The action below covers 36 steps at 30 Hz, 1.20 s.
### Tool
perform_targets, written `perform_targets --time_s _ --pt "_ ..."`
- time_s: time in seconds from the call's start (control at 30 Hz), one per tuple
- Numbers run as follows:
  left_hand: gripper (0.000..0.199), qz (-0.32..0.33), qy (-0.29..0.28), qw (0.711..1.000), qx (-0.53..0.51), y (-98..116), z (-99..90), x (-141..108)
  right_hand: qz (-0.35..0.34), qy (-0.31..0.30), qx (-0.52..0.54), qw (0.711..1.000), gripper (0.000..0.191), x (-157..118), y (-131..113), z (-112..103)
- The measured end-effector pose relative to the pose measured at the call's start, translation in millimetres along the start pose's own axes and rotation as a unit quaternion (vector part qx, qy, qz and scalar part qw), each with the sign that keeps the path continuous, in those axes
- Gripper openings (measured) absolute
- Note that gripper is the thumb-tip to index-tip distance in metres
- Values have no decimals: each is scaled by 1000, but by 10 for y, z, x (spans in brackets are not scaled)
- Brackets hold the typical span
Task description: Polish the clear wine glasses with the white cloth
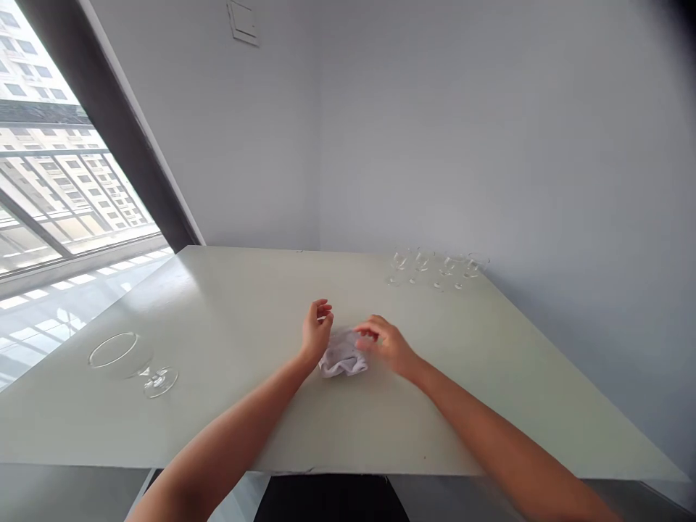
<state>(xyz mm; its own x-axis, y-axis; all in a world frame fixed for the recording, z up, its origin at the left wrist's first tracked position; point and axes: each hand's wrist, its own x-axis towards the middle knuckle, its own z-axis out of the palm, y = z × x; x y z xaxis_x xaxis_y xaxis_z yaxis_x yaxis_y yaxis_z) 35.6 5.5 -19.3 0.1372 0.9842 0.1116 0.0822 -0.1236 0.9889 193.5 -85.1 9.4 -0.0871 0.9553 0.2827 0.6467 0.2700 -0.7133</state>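
Observation:
A crumpled white cloth lies on the table between my two hands. My left hand is at its left edge, fingers loosely curled and the thumb apart, with nothing visible in it. Over the cloth's right edge is my right hand, fingers bent and spread, holding nothing. Whether the fingertips touch the fabric I cannot tell. To the left stands a clear stemmed glass, stretched by the lens.
Several clear stemmed glasses stand in a row at the back right, close to the wall. The pale table ends at its front edge near my body. A large window is on the left.

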Motion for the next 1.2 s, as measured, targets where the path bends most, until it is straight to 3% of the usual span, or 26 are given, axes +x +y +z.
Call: perform_targets --time_s 0.1,0.23,0.3,0.4,0.5,0.57,0.63,0.7,0.77,0.9,1.0,1.1,1.2 --pt "23 49 2 998 -32 270 -67 -80 -136 -84 -123 980 53 -193 -237 270" --pt "22 120 -9 989 -82 631 -229 -281 -150 -65 -214 963 35 -194 -69 579" --pt "22 162 33 981 -102 734 -361 -406 -150 -39 -217 964 30 -147 60 643" --pt "21 246 214 941 -90 715 -655 -580 -145 -8 -205 968 27 -103 164 633" --pt "22 327 454 828 -23 503 -1069 -688 -139 7 -203 969 26 -114 179 588" --pt "27 297 560 773 38 308 -1387 -728 -139 8 -206 969 26 -131 174 571" --pt "32 203 604 767 79 118 -1698 -754 -140 5 -208 968 26 -141 171 563" --pt "45 112 606 780 106 -41 -1965 -764 -139 2 -204 969 26 -140 169 559" --pt "68 34 567 816 110 -150 -2166 -742 -138 -1 -198 970 26 -133 168 557" --pt "97 -50 476 873 89 -231 -2397 -580 -142 -4 -194 971 26 -137 161 572" --pt "89 -52 449 888 85 -238 -2488 -441 -149 -15 -201 968 28 -150 177 567" --pt "62 -54 433 897 75 -240 -2537 -381 -132 -35 -221 966 29 -80 270 472" --pt "45 -56 416 904 81 -204 -2501 -373 -17 -4 -243 970 28 160 444 289"
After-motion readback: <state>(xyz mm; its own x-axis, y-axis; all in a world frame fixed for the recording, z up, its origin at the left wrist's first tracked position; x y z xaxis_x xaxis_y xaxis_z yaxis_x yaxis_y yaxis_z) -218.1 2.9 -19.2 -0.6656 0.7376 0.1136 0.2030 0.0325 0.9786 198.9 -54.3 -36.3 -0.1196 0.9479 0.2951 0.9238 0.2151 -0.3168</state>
